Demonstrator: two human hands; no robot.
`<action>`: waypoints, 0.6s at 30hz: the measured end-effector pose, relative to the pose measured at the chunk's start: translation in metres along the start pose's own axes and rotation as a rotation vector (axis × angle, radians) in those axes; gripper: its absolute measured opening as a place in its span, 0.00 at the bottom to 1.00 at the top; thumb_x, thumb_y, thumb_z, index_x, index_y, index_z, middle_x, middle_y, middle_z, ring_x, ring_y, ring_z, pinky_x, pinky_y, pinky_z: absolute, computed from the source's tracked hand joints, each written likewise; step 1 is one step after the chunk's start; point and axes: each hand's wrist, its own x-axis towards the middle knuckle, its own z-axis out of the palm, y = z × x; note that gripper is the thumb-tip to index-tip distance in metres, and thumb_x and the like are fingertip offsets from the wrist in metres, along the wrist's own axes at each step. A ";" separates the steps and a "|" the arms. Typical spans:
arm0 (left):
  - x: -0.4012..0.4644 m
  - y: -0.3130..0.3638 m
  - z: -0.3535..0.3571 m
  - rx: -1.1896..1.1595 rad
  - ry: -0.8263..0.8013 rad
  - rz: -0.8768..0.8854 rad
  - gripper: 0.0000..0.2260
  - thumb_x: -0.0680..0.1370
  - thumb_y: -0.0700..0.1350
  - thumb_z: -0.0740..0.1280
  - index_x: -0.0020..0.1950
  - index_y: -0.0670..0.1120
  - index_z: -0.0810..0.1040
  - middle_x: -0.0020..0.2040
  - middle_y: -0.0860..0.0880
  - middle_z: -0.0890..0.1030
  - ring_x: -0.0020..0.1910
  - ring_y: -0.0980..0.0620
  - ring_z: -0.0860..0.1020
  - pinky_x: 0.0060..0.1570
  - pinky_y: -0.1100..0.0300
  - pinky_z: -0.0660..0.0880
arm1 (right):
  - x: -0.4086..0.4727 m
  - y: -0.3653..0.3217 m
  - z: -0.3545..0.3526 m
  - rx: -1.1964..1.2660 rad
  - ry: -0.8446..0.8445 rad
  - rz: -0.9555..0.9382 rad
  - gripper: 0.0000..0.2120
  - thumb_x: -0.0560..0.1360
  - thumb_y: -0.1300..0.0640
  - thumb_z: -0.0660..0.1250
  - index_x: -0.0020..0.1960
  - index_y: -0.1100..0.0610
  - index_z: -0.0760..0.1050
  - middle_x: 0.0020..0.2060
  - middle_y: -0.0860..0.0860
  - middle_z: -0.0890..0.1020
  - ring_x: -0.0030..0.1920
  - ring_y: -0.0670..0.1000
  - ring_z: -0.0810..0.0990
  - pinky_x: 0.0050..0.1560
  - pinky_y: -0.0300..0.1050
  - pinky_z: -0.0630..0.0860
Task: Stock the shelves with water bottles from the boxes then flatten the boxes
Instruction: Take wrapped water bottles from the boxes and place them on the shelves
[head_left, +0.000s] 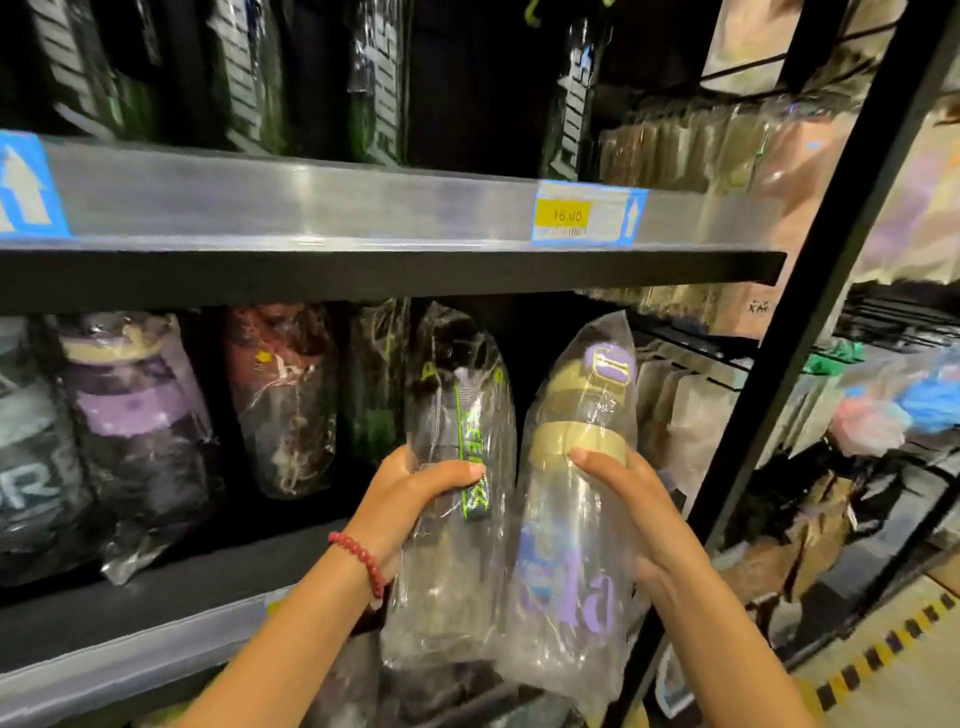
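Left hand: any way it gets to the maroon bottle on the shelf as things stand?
Probably not yet. The left hand is full, gripping a green-strapped bottle. The path to the maroon bottle looks open, with a bare strip of shelf in front.

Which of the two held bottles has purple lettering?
The bottle in the right hand, the purple-lettered bottle; the left hand's green-strapped bottle has none.

The upper shelf (363, 270) runs across above two bagged bottles, held side by side and touching before the lower shelf (156, 597). The left hand (415, 493) grips the left bottle (457, 545); the right hand (639, 519) grips the right bottle (571, 545). Left of these, behind them, more bagged bottles (140, 441) stand on the lower shelf.
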 end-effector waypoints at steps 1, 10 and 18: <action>0.006 0.003 0.006 -0.008 0.001 -0.009 0.30 0.50 0.56 0.76 0.46 0.42 0.77 0.36 0.49 0.79 0.36 0.53 0.79 0.36 0.60 0.75 | 0.009 -0.006 -0.006 0.007 -0.010 0.009 0.29 0.62 0.61 0.76 0.62 0.60 0.74 0.47 0.55 0.83 0.45 0.51 0.84 0.37 0.42 0.79; 0.067 0.030 0.041 -0.031 0.025 -0.065 0.28 0.61 0.46 0.76 0.59 0.39 0.78 0.62 0.37 0.75 0.67 0.39 0.70 0.67 0.52 0.67 | 0.096 -0.044 -0.038 -0.081 0.074 0.041 0.18 0.74 0.57 0.69 0.62 0.61 0.73 0.40 0.51 0.78 0.28 0.41 0.79 0.22 0.31 0.69; 0.108 0.038 0.057 -0.014 0.200 -0.059 0.18 0.72 0.49 0.70 0.57 0.39 0.80 0.60 0.40 0.78 0.59 0.47 0.73 0.39 0.66 0.67 | 0.142 -0.054 -0.048 0.024 0.083 0.106 0.16 0.73 0.60 0.70 0.59 0.64 0.77 0.48 0.57 0.82 0.41 0.51 0.81 0.35 0.39 0.77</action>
